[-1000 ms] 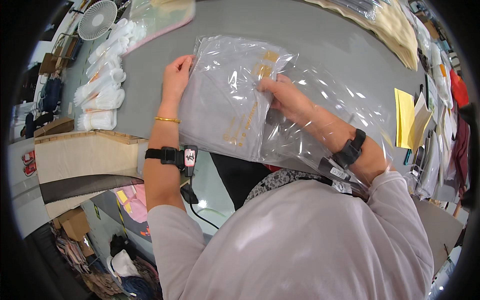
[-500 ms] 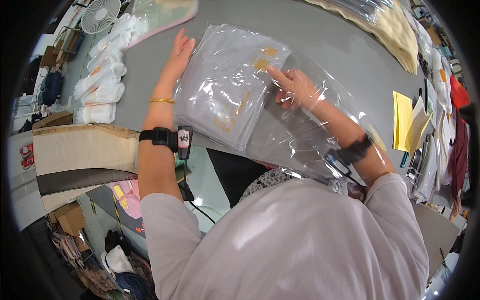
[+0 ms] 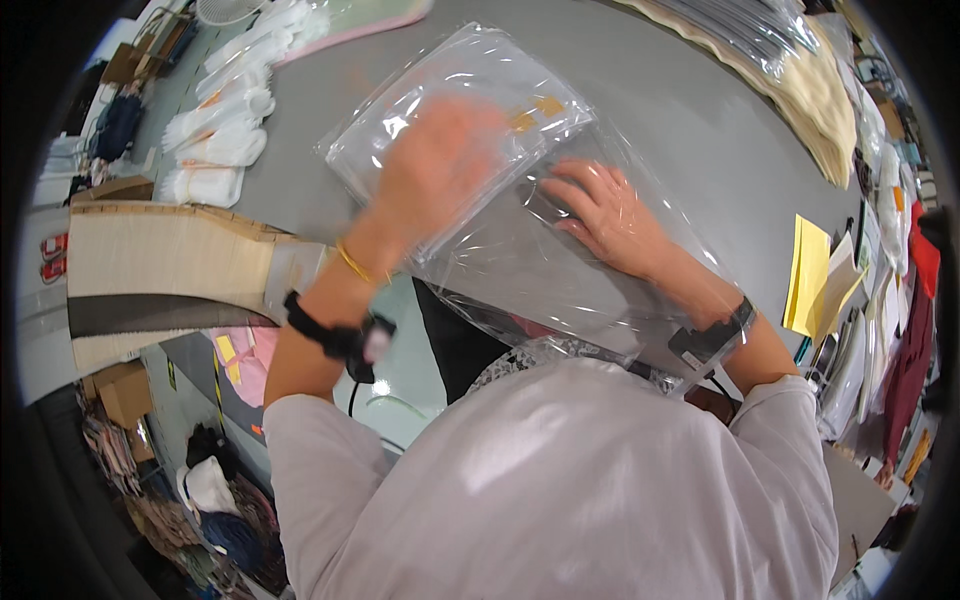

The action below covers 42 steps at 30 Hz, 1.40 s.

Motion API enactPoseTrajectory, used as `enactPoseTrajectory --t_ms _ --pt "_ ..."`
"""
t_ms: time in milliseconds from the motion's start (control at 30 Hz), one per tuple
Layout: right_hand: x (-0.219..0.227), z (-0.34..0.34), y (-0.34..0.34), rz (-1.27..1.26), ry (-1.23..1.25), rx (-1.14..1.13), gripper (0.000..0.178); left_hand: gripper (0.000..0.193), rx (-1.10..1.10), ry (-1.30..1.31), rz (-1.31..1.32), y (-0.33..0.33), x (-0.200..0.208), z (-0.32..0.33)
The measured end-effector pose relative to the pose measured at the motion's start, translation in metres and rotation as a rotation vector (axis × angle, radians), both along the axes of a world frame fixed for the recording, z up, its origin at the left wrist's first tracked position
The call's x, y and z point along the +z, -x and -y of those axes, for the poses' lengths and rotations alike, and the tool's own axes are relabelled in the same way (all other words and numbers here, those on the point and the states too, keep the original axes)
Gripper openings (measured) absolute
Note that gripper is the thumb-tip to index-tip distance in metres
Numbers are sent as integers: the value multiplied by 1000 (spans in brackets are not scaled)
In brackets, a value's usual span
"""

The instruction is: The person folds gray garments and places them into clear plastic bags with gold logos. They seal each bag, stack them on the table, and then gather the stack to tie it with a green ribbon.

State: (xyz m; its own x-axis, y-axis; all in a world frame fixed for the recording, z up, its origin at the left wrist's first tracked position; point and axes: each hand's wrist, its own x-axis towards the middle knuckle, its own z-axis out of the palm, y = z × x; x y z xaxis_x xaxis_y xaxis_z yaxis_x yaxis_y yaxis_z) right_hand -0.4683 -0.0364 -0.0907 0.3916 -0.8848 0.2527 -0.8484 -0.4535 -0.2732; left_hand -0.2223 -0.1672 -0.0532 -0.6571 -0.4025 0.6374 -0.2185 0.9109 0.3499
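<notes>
On the grey table (image 3: 680,130), the clear bag (image 3: 480,110) lies slanted up-right; left hand (image 3: 440,165) rests flat and blurred on it, right hand (image 3: 610,215) spread inside its open near end.

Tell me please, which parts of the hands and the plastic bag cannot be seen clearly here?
- Left hand, head view: smeared by motion blur, fingers indistinct.
- Right hand: lies inside the clear plastic bag, glare covers it.
- Folded grey garment in the bag: details lost to reflections.
- Bag's near edge: hidden by the person's shoulder.
</notes>
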Motion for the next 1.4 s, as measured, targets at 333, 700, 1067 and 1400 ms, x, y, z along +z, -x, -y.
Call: enactPoseTrajectory --t_ms 333,700,1067,1400 --pt "-18 63 -59 -98 109 -23 68 35 577 -1688 -409 -57 -47 -195" --pt "-30 123 -95 -167 203 205 72 26 217 -1614 -320 -80 -63 -163" --pt "-7 142 -155 435 -84 77 56 10 317 -411 -288 -73 74 -37" --pt "13 163 -134 1997 -835 136 46 28 226 -36 130 20 72 74"
